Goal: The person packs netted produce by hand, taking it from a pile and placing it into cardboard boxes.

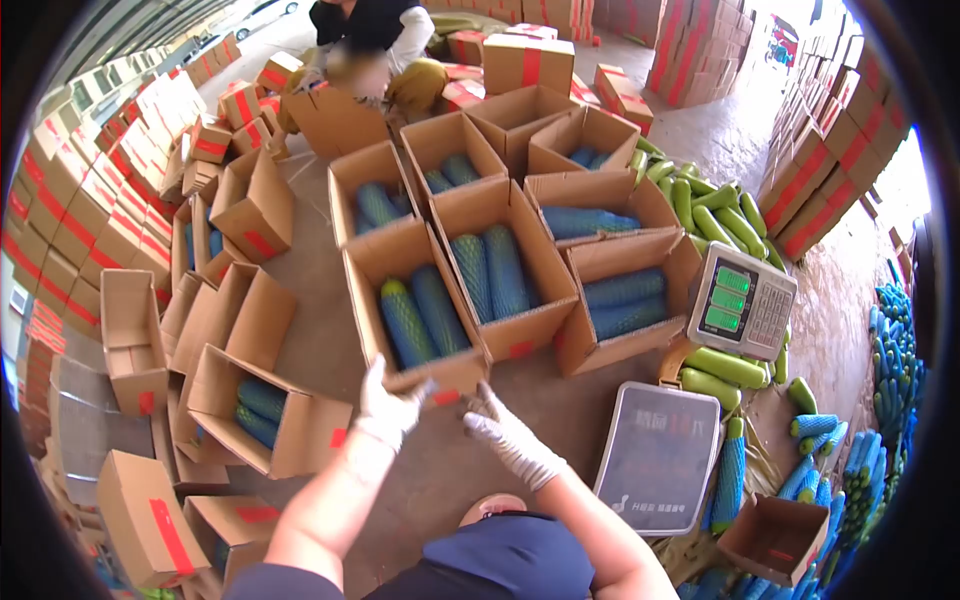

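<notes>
As the front carton (460,375) stands before us, holding two netted gourds (404,325), our left hand (394,408) sits at its near-left corner, though we cannot tell whether it grips; our right hand (508,434), loosely open and empty, hovers just beside. A scale platform (658,460) lies rightward.

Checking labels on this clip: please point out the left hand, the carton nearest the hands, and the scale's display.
Left hand (392,407): head view, middle of the gloved hand.
Carton (450,375): head view, front side below the rim.
Scale's display (729,298): head view, green-lit middle row.
</notes>
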A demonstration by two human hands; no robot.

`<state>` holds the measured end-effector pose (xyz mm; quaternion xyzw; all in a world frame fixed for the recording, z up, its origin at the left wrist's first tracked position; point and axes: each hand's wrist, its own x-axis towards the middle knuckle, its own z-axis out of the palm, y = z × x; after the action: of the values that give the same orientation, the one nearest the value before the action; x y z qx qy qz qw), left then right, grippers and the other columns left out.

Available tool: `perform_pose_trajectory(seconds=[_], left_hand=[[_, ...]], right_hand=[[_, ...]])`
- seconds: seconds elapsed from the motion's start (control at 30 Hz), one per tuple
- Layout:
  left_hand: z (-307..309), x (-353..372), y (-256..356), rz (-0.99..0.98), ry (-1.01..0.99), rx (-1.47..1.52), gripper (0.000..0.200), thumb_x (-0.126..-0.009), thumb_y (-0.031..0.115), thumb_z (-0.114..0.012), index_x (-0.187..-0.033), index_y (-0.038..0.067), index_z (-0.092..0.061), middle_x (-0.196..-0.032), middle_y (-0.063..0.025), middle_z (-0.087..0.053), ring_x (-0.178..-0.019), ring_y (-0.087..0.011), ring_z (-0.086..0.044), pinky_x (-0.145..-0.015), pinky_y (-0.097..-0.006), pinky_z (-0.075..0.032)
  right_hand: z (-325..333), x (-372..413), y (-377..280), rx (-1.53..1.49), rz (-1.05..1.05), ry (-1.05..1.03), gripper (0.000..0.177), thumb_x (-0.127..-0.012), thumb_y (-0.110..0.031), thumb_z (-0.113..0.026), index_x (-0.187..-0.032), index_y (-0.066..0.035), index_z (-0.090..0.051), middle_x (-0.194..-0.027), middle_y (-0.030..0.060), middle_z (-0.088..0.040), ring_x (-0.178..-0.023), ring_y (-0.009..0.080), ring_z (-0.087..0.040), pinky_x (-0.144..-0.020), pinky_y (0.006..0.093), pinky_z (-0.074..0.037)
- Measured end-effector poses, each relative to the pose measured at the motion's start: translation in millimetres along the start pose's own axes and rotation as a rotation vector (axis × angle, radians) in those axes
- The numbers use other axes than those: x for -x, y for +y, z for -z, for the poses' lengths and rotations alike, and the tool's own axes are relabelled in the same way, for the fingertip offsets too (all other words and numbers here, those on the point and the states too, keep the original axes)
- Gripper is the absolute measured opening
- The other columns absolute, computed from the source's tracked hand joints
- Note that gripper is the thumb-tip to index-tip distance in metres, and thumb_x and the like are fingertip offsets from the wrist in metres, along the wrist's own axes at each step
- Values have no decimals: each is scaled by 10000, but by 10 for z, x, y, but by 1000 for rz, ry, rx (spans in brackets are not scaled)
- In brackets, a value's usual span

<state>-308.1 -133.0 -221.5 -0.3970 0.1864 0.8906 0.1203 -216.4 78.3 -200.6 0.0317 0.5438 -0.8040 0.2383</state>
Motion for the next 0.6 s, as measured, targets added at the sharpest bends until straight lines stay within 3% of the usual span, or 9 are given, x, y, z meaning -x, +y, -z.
perform_pose_trajectory(seconds=[0.1, 0.17, 0.2, 0.23, 0.33, 0.43, 0.5, 0.57, 0.6], left_hand=[[-371, -336, 353, -51, -15, -26, 951, -866, 531, -648, -1481, 7, -145, -1472, -303, -234, -1373, -490, -263, -1092, -576, -366], [-529, -278, 353, -366, -202, -250, 1123, -793, 546, -731, -1491, -31, -68, -1541, -299, -91, -1405, -460, -225, -1114, -559, -343], [-458, -512, 520, -222, -138, -133, 1108, -806, 549, -719, -1512, 7, -59, -1566, -246, -106, -1381, -436, -308, -1096, -554, -369], [-348, -597, 617, -291, -134, -335, 959, -852, 512, -689, -1508, 24, -188, -1544, -202, -255, -1345, -389, -395, -1082, -547, -377], [324, -656, 822, -751, -128, -1682, 659, -904, 509, -611, -1401, 95, -483, -1438, -175, -465, -1384, -325, -370, -1088, -554, -340], [367, 404, 860, -1127, 136, -2713, 603, -870, 448, -622, -1396, 177, -506, -1505, -174, -366, -1427, -386, -254, -1172, -565, -147], [510, 725, 1206, -1224, 267, -2842, 590, -867, 432, -608, -1392, 182, -509, -1528, -171, -327, -1436, -402, -213, -1181, -556, -119], [640, 1055, 1676, -1278, 551, -2650, 604, -871, 424, -612, -1385, 126, -507, -1527, -203, -313, -1429, -418, -214, -1175, -570, -121], [629, 1267, 1849, -1277, 675, -2558, 629, -870, 447, -614, -1387, 109, -499, -1526, -213, -309, -1428, -427, -215, -1173, -570, -126]], right_hand=[[98, 457, -248, -67, -11, -25, 841, -958, -364, -586, -1539, -7, -93, -1528, 203, -335, -1371, 297, -399, -1110, 368, -328], [239, 919, -233, 22, -149, -1, 744, -973, -323, -559, -1530, -13, -176, -1486, 198, -409, -1345, 293, -438, -1109, 363, -331], [325, 1190, -205, 117, -236, 56, 695, -962, -332, -569, -1502, -17, -265, -1446, 182, -465, -1329, 261, -459, -1106, 346, -332], [415, 1465, -202, 214, -321, 107, 653, -951, -341, -579, -1474, -22, -355, -1407, 167, -521, -1313, 228, -480, -1103, 329, -334], [701, 2319, -311, 710, -359, 281, 529, -909, -244, -622, -1366, -11, -493, -1241, 180, -632, -1185, 263, -595, -1006, 332, -444], [910, 3148, -421, 1053, -320, 496, 490, -849, -169, -671, -1293, 1, -552, -1118, 187, -680, -1060, 315, -660, -934, 347, -500], [1031, 3649, -369, 1158, -310, 609, 467, -842, -107, -647, -1276, 35, -554, -1092, 192, -689, -1031, 269, -677, -907, 342, -514], [1382, 4218, 26, 1071, -229, 736, 423, -828, -81, -634, -1233, 33, -587, -1048, 200, -691, -1010, 312, -678, -875, 355, -520], [1313, 4321, -120, 1152, -356, 634, 425, -870, -161, -634, -1253, 16, -576, -1107, 187, -670, -1026, 293, -646, -898, 358, -496]])
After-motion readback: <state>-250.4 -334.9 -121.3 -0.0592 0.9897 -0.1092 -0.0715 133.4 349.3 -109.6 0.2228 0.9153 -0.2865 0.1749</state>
